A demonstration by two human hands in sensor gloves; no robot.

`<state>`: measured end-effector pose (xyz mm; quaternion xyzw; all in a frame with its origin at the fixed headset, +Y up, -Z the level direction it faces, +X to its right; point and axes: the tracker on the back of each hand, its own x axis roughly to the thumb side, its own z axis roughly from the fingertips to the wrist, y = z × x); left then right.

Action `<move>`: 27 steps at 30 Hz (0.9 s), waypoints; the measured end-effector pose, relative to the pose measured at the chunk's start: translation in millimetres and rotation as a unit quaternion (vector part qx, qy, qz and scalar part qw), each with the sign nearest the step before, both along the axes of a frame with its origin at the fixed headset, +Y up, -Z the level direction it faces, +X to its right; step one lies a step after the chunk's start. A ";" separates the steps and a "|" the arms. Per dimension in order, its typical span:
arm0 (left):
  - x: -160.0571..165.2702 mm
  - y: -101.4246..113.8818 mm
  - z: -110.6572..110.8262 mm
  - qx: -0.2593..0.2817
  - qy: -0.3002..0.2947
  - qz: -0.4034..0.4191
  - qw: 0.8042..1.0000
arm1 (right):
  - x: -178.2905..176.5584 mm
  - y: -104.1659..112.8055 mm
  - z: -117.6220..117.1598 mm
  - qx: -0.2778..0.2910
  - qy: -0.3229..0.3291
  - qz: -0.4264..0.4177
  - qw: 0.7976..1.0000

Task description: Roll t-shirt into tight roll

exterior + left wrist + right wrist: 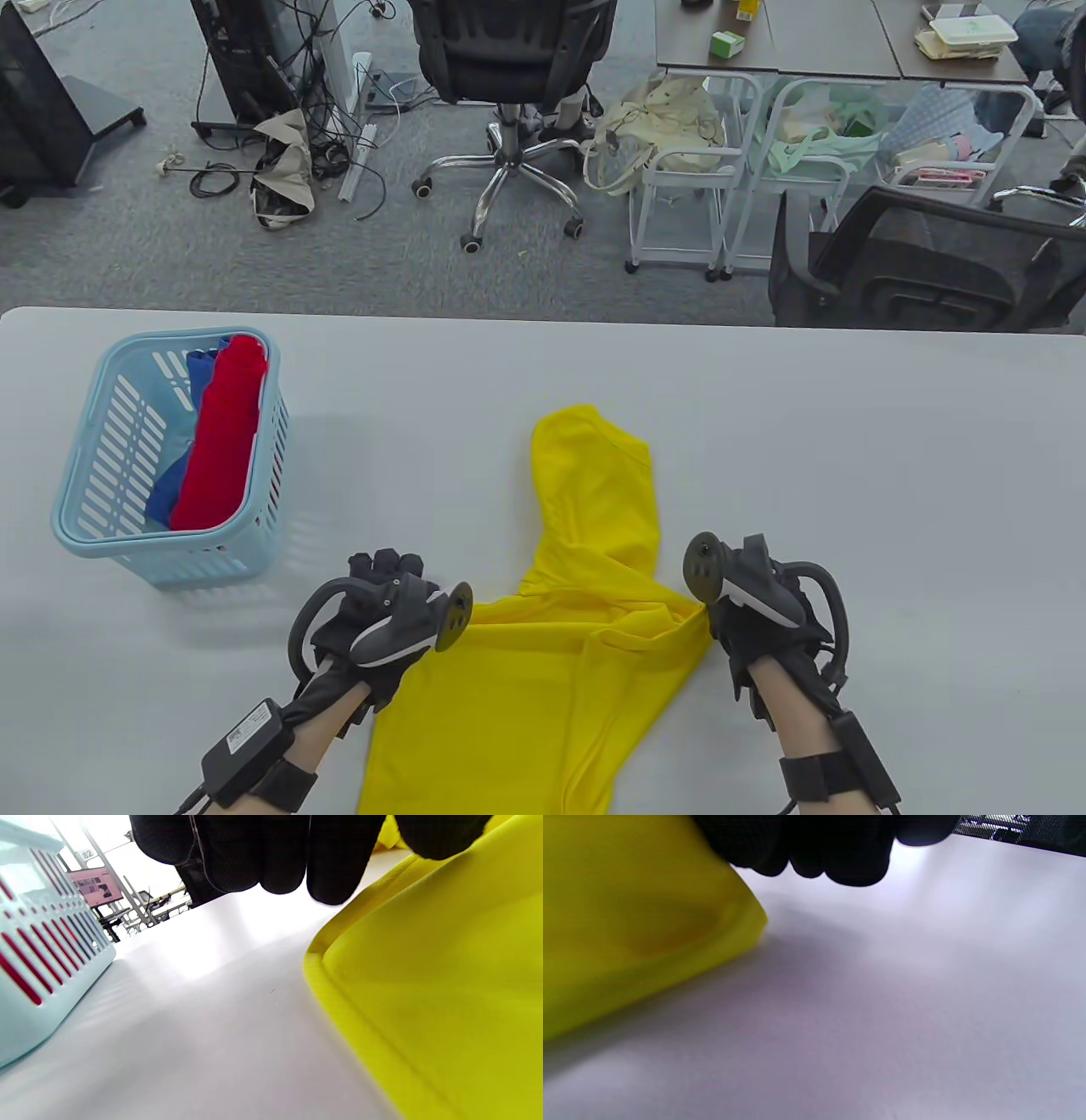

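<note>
A yellow t-shirt (pixel 585 645) is spread on the white table (pixel 764 407), near its front edge and between the two hands. It is not rolled: the body lies mostly flat with creases across the middle, and one long part is stretched away from the person towards the centre of the table. The right-hand corner of the cloth is gathered and lifted under the right hand (pixel 759 615), whose fingers (pixel 840 853) are curled and appear to pinch it. The left hand (pixel 382 611) is held at the shirt's left edge; its fingers (pixel 271 853) are bent over the hem, but whether the cloth is gripped cannot be told. A light blue basket (pixel 93 518) is stood well to the left, holding a red roll (pixel 222 433) and a blue garment (pixel 197 378).
</note>
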<state>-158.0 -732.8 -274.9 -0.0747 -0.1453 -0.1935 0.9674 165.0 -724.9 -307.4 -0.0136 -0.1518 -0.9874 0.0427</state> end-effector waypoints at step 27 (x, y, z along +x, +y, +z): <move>-44.7 1.6 -18.9 -0.052 0.144 -0.002 0.988 | 29.4 23.8 -44.5 0.073 -0.156 -0.067 0.983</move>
